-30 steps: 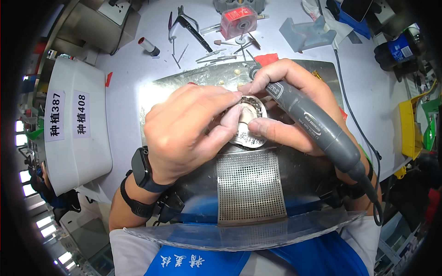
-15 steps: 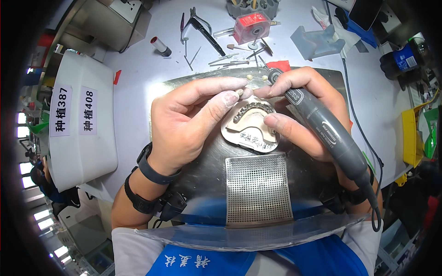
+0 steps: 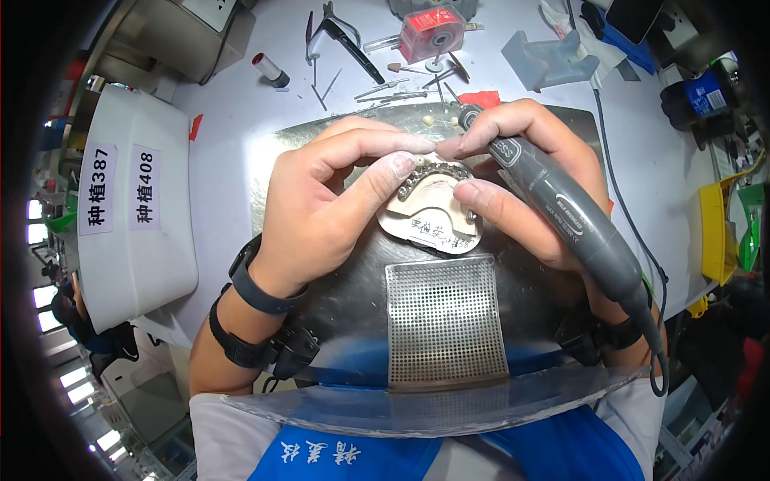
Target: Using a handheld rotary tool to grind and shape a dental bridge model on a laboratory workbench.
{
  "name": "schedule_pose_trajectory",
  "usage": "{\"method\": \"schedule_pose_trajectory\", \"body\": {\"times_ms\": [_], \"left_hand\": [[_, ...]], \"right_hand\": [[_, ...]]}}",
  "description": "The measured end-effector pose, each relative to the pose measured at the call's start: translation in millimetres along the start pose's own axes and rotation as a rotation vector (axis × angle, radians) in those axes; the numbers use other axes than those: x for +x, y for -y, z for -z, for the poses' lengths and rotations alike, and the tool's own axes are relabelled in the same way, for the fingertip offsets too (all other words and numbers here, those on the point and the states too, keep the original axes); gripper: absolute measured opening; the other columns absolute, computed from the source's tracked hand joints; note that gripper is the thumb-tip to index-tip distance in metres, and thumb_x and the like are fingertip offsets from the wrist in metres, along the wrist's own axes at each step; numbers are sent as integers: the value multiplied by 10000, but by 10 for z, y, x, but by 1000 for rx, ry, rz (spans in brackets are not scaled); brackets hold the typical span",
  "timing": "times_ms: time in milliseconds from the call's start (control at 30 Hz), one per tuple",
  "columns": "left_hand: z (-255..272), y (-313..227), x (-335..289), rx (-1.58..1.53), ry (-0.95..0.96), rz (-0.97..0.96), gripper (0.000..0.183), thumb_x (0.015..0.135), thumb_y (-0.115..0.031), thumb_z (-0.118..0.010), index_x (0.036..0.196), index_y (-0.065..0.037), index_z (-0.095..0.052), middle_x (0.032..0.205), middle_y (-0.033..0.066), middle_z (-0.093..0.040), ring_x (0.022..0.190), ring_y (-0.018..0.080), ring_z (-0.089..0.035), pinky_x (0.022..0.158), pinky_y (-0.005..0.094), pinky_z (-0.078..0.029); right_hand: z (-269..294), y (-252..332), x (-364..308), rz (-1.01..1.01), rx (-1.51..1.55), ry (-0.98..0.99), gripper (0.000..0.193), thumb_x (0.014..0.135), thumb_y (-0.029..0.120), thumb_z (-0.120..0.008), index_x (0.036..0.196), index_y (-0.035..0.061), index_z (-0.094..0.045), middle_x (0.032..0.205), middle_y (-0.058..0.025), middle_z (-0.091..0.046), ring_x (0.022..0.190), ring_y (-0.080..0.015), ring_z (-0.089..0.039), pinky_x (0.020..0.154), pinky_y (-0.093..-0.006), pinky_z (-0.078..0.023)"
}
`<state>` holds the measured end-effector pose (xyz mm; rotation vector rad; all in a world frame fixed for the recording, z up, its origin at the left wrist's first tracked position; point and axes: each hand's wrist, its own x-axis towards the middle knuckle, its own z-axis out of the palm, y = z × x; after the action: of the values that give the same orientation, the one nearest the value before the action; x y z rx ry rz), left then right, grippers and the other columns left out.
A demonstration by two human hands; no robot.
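Over a dark metal work plate, a plaster dental model carries a dark metal arch framework. My left hand pinches a small tooth-coloured crown between thumb and fingers at the framework's left front; the fingers partly hide it. My right hand is closed around a grey rotary handpiece, whose tip points away past the model. The right thumb presses on the model's right side, and the right index fingertip is close to the left fingers. Two loose crowns lie just beyond the hands.
A perforated metal grille lies in front of the model. Burs, a black pen and a red tape dispenser are at the back. A white bin stands left; the handpiece cable hangs right.
The crown in my left fingers has come nearer the metal framework. My right thumb has slid slightly farther up the model's side. The whole view has shifted a little.
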<state>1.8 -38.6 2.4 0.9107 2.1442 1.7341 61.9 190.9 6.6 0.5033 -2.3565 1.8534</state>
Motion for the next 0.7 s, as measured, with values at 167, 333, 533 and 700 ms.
{"method": "schedule_pose_trajectory", "body": {"times_ms": [167,333,533,700], "left_hand": [[-30,3,-7,-80,-46,22,199,951,-21,-638,1124,50,-707,1117,130,-688,1030,172,-628,926,291,-476],[-21,-43,-3,-8,23,3,209,942,-8,-632,1128,50,-707,1109,124,-686,1032,170,-627,923,294,-480],[56,-115,-37,67,85,-3,381,881,-30,-691,1249,33,-615,1172,112,-649,1096,177,-625,942,297,-488],[11,-95,-52,103,116,45,565,808,-44,-785,1289,-8,-492,1251,103,-590,1138,181,-619,948,318,-523]], "right_hand": [[-2,-9,-7,-4,19,-1,282,855,33,-701,1116,15,-595,1094,-150,-681,945,-164,-670,844,-296,-533],[-9,-13,-16,-13,37,-2,282,862,28,-693,1124,20,-591,1098,-155,-676,962,-174,-673,850,-304,-538],[-22,-25,-8,5,29,-16,316,867,1,-666,1160,21,-550,1073,-154,-676,990,-193,-675,887,-326,-541],[-72,-67,96,144,38,-59,338,866,-28,-654,1174,14,-521,1020,-129,-677,990,-194,-677,894,-327,-541]]}}
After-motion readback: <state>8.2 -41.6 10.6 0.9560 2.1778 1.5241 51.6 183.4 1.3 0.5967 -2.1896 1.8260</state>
